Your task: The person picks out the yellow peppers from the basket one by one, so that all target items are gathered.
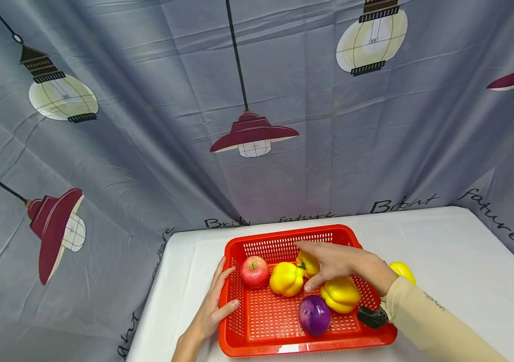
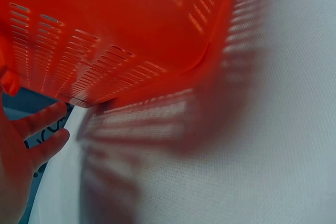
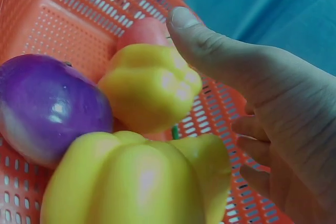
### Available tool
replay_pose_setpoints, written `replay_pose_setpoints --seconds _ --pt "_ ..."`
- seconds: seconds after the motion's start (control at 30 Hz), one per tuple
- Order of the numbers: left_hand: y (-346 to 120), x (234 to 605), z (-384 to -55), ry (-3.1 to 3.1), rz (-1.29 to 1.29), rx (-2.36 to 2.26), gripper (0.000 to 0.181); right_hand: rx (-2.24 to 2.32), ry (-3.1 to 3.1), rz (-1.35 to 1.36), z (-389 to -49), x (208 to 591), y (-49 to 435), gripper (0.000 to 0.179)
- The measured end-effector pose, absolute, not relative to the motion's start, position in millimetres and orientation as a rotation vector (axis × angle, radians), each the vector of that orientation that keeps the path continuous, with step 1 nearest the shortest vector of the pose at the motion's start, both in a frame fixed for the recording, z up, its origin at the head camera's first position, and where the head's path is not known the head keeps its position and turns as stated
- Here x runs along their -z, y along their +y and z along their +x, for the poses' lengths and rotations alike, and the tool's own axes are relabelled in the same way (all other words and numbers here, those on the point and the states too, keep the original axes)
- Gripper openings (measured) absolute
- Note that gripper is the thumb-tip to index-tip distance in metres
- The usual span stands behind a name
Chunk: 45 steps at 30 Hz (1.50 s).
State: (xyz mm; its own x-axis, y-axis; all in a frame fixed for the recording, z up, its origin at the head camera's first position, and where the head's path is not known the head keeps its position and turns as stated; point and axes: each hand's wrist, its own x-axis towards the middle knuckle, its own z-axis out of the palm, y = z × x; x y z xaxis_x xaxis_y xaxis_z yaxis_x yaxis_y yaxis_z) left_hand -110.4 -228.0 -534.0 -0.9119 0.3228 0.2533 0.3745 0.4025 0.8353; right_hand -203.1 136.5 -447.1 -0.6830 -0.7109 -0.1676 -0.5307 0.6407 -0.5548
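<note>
A red plastic basket [image 1: 257,350] holds a red apple [image 1: 254,272], a purple eggplant-like vegetable [image 1: 314,315] and several yellow bell peppers. My left hand [image 1: 207,309] rests at the basket's left rim with fingers spread; in the left wrist view two fingers stand out beside its wall. Over the back middle of the basket reaches my right hand [image 1: 340,260], thumb apart from the fingers. Under it lies a partly hidden yellow pepper [image 1: 309,262]. Another yellow pepper [image 1: 286,279] sits left of the thumb, and a larger one [image 3: 126,182] lies below the hand.
A white-covered table [image 1: 446,251] carries the basket. One more yellow object [image 1: 403,272], partly hidden by the right forearm, lies outside the basket on the right. Behind the table hangs a grey curtain [image 1: 320,166] printed with lamps and lettering.
</note>
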Motion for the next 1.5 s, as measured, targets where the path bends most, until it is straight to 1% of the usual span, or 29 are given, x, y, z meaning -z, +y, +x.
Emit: replay_pose_setpoints --seconds 0.2,0.53,0.83,1.07,1.3,1.5 --pt "-228.1 533.9 -110.4 -2.594 -0.640 1.558 0.069 0.682 2.454 -1.005 -206.1 452.9 122.4 0.110" --pt "-228.6 533.4 -110.1 -2.594 -0.634 1.570 0.070 0.605 2.482 -1.024 -205.1 450.4 98.1 0.110" --pt "-229.1 534.7 -109.5 -2.583 -0.644 1.569 0.069 0.621 2.432 -1.024 -203.3 458.6 78.2 0.115" --pt "-228.7 535.7 -109.8 -2.585 -0.648 1.573 0.070 0.652 2.373 -0.986 -201.9 470.1 70.7 0.115" --pt "-228.7 534.9 -110.3 -2.589 -0.637 1.569 0.070 0.624 2.376 -0.988 -202.6 477.4 66.2 0.119" --pt "-228.8 534.0 -110.5 -2.594 -0.641 1.564 0.069 0.596 2.392 -0.989 -202.5 480.2 61.0 0.117"
